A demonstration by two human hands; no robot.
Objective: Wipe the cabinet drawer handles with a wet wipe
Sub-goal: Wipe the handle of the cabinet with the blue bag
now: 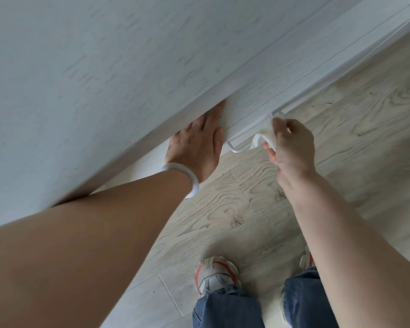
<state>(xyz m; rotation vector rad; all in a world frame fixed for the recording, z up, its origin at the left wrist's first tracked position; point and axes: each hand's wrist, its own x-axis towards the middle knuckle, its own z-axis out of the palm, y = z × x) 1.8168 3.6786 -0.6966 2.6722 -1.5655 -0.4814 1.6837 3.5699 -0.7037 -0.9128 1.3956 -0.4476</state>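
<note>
The wet wipe (pixel 264 136), white and crumpled, is bunched around the thin white wire drawer handle (pixel 240 145), close to the centre of the view at about 1 o'clock. The handle projects from the front of a white wood-grain cabinet drawer (pixel 258 98), and its bent end is exposed just at 8 o'clock of the wipe.

The right hand (pixel 292 147) grips the wipe: fingers and thumb are curled and clamped on the cloth, pressing it against the handle bar. The hand lies at 3 o'clock of the wipe, touching it.

The left hand (pixel 197 143) lies flat against the drawer front at 9 o'clock of the handle, fingers straight and close together, fingertips hidden under the overhanging cabinet top (pixel 92 79). A white bangle (pixel 187 177) sits on the left wrist.

Below, at 6 o'clock, stands a light wood-grain floor (pixel 234 209). Two sneakers are visible, the left one (pixel 214 274) white with red trim, beneath blue jeans (pixel 225 308).
</note>
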